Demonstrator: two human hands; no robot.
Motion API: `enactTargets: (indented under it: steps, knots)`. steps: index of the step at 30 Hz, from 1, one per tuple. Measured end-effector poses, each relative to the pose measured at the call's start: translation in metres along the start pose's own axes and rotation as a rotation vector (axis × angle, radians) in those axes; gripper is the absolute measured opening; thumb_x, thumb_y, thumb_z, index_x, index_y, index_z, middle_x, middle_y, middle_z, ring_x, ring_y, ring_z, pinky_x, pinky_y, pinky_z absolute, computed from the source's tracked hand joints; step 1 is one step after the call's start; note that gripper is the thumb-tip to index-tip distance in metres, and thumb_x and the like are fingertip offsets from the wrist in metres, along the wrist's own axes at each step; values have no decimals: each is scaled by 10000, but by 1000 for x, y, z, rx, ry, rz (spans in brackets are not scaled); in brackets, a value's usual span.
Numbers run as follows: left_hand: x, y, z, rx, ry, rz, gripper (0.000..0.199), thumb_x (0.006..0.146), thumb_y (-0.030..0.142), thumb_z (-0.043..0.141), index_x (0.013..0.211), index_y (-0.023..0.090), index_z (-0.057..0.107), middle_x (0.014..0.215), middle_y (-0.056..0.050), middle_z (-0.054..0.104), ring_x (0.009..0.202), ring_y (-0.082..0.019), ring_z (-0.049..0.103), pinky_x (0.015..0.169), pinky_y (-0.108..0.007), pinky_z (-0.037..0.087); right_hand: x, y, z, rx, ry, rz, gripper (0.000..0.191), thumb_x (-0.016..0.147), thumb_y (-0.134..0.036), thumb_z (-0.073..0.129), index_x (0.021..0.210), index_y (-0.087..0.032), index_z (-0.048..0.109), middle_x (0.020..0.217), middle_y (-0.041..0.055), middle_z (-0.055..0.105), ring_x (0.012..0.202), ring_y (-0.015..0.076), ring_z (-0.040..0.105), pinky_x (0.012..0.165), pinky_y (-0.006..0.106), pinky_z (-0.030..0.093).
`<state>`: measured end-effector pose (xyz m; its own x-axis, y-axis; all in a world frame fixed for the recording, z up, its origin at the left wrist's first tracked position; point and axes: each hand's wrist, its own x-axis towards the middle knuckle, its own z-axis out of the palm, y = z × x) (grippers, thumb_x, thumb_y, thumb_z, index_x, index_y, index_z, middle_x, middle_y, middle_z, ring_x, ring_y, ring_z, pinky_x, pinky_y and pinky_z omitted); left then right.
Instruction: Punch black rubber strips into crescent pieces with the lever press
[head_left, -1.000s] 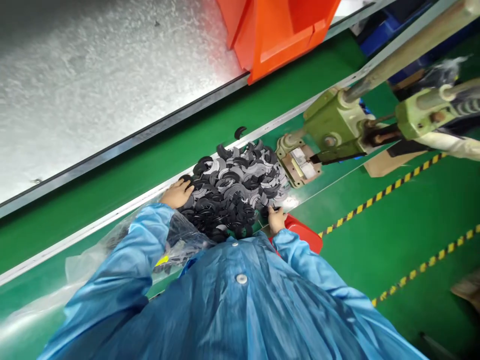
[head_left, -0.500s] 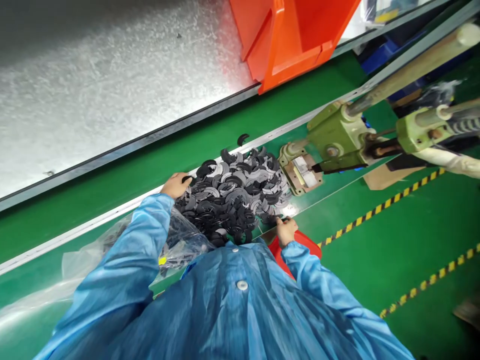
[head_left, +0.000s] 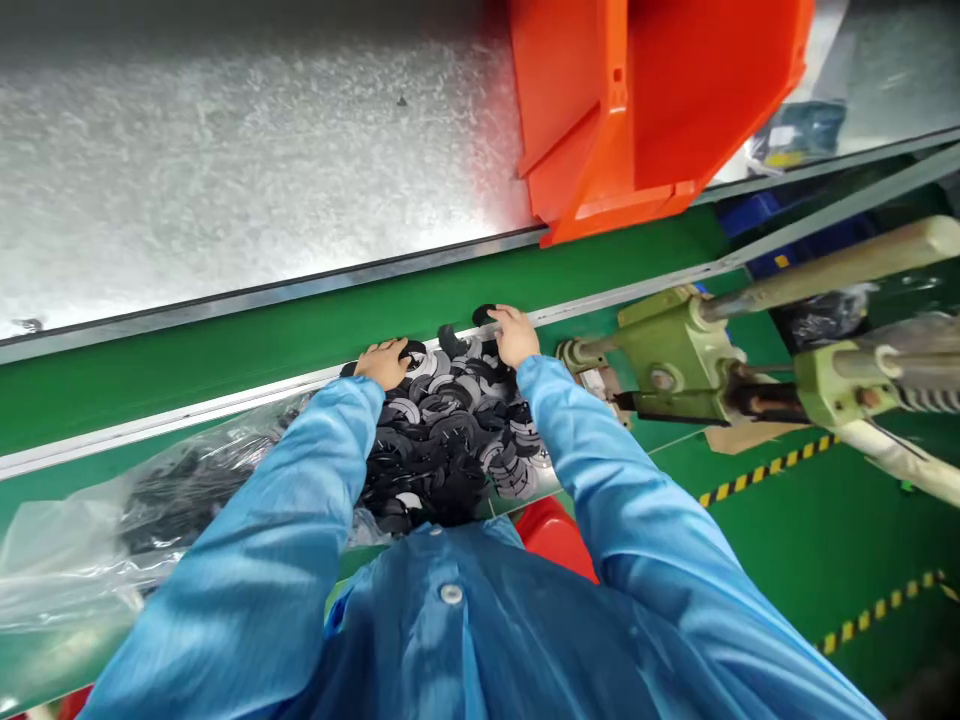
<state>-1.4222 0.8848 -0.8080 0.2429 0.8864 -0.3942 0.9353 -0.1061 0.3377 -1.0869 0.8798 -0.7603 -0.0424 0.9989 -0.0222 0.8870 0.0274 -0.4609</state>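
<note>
A heap of black and grey crescent-shaped pieces (head_left: 442, 425) lies on the green bench in front of me. My left hand (head_left: 383, 363) is at the heap's far left edge, its fingers closed around a black crescent piece (head_left: 412, 349). Beyond the heap, by the white strip, my right hand (head_left: 515, 336) has its fingertips on a single black crescent piece (head_left: 482, 315); its grip is partly hidden. Just right of that hand stands a green hand press (head_left: 667, 350), its base partly covered by my right sleeve.
An orange bin (head_left: 577, 150) sits on the metal shelf (head_left: 262, 170) above the bench. A clear plastic bag with dark contents (head_left: 172, 500) lies at left. Something red (head_left: 555, 540) shows below the bench edge. Yellow-black tape (head_left: 772, 468) marks the floor.
My right hand has moved from the heap's near right edge up to the lone crescent piece at the far side. The left hand stays at the heap's left edge. The view has shifted.
</note>
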Motion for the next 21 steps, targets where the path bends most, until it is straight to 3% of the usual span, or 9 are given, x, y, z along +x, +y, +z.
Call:
enactTargets:
  steps: [3, 6, 11, 17, 21]
  knots:
    - [2, 9, 0, -2, 40, -25, 666, 1063, 441, 563, 1706, 282, 492, 1734, -108, 506, 1558, -394, 489, 1306, -524, 390, 47, 9, 10, -79, -105, -36, 652, 888, -122, 560, 1532, -191, 638, 1705, 102, 527, 1489, 320, 506, 1332, 548, 390]
    - [6, 13, -1, -11, 63, -51, 688, 1016, 431, 655, 1676, 283, 532, 1661, -140, 567, 1511, -417, 517, 1267, -542, 430, 70, 15, 19, -147, -168, -24, 622, 912, -162, 596, 1532, -198, 632, 1630, 143, 584, 1461, 347, 497, 1280, 583, 412]
    - [17, 12, 0, -47, 78, -66, 518, 995, 401, 686, 1498, 279, 704, 1510, -136, 659, 1431, -387, 573, 1243, -502, 455, 79, 17, 30, -202, -183, 19, 490, 952, -265, 609, 1434, -205, 673, 1495, 197, 624, 1394, 372, 513, 1213, 595, 443]
    - [28, 11, 3, -167, 87, -92, 281, 962, 311, 731, 1225, 238, 802, 1292, -116, 741, 1304, -299, 660, 1243, -405, 459, 91, 19, 31, -130, -143, 105, 395, 908, -293, 703, 1293, -203, 704, 1344, 175, 677, 1235, 330, 615, 1142, 515, 508]
    - [32, 10, 6, -250, 91, -71, 327, 971, 257, 717, 1295, 252, 760, 1265, -80, 761, 1258, -255, 695, 1195, -360, 505, 76, 33, 16, -59, -24, 231, 313, 1017, -340, 566, 1268, -197, 685, 1316, 161, 709, 1211, 294, 648, 1135, 465, 517]
